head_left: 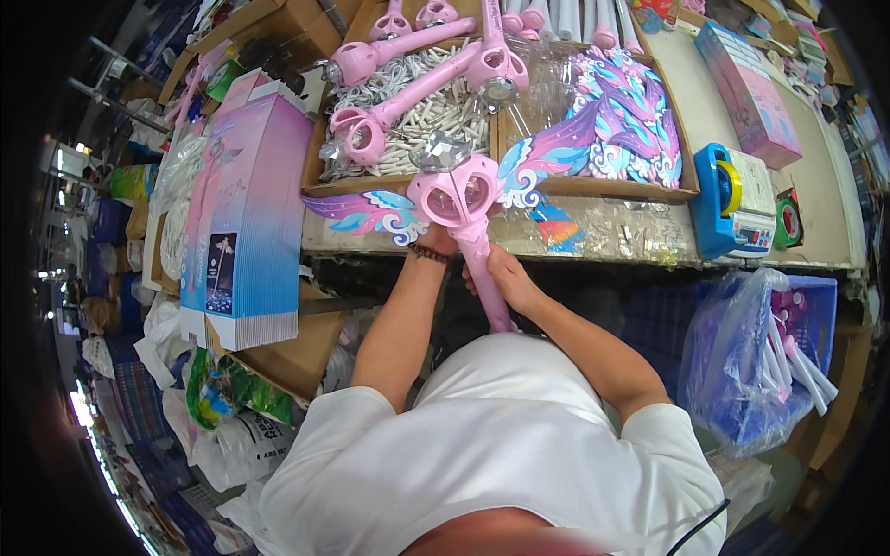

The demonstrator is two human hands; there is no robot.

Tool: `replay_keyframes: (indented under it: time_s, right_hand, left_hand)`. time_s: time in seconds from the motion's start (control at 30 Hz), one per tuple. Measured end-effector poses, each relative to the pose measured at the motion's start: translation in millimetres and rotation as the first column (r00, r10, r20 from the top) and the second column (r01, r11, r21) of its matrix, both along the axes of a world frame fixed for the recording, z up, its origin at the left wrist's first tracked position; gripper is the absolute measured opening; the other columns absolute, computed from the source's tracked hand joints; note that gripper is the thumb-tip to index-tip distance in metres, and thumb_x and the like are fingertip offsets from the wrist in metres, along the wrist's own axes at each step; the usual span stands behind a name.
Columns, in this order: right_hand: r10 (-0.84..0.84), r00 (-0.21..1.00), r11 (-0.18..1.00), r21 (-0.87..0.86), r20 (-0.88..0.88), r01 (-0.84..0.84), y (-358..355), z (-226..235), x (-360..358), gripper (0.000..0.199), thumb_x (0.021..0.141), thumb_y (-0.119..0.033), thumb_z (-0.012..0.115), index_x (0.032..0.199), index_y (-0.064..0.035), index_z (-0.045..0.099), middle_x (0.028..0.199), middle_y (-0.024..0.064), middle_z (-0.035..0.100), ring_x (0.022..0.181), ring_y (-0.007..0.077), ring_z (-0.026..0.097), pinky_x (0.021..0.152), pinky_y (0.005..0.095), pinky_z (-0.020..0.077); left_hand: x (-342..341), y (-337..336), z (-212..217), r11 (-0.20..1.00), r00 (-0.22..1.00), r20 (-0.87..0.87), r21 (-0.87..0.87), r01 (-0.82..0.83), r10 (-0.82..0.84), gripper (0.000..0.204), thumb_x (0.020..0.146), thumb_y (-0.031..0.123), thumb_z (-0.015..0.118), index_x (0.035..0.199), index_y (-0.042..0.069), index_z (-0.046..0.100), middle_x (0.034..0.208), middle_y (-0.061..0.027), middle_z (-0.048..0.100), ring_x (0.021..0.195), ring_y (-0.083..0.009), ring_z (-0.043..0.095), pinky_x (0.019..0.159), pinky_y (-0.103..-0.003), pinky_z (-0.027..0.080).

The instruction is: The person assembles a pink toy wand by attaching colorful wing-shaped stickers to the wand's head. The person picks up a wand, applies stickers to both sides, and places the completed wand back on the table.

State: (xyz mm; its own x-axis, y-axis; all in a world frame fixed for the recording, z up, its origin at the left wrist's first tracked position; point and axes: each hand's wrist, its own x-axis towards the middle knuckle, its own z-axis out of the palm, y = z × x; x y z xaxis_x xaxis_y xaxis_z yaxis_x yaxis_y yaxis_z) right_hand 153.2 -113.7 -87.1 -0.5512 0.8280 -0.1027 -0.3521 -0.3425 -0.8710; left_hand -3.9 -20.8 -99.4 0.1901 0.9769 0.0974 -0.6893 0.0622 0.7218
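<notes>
A pink toy wand (475, 250) is upright before my body, its round head topped by a clear faceted gem. Purple-and-blue wings spread from both sides of that head. My right hand (512, 284) wraps round the handle below the head. Behind the head, my left hand (439, 241) holds the wand too; most of its fingers are hidden there. Just beyond, more pink wands (408, 107) lie across a cardboard tray (593, 188) of white cords with short rods. The tray's right part holds a heap of loose wing pieces (635, 120).
A stack of flat pink-and-blue boxes (246, 199) stands at left. To the right are a blue tape dispenser (732, 204), a green tape roll (788, 221) and a long printed box (749, 97). A blue crate (816, 324) with bagged wand parts sits below the table edge.
</notes>
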Motion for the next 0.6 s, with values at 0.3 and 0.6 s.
replay_keyframes:
  time_s: [0.3, 0.6]
  right_hand:
    - [-0.017, 1.000, 0.993, -0.114, -0.008, 0.016, 3, -10, 8, 0.072, 0.091, -0.067, 0.028, 0.109, -0.0026, 0.054, 0.091, 0.0082, 0.061, 0.080, 0.0171, 0.062, 0.072, 0.0304, 0.0524]
    - [-0.109, 0.993, 0.971, -0.221, -0.045, 0.096, 3, 4, 7, 0.069, 0.092, -0.066, 0.028, 0.109, -0.0050, 0.055, 0.085, 0.0063, 0.060, 0.071, 0.0150, 0.060, 0.066, 0.0283, 0.0516]
  left_hand:
    - [-1, -54, 7, 0.848, 0.849, 0.150, -0.089, 0.523, -0.507, 0.083, 0.075, 0.053, 0.070, 0.137, 0.006, 0.040, 0.140, -0.0149, 0.044, 0.116, -0.0268, 0.054, 0.071, -0.032, 0.051]
    - [-8, -50, 18, 0.886, 0.883, 0.114, -0.034, 0.462, -0.456, 0.084, 0.073, 0.044, 0.076, 0.137, 0.005, 0.038, 0.134, -0.0141, 0.049, 0.117, -0.0291, 0.052, 0.086, -0.043, 0.051]
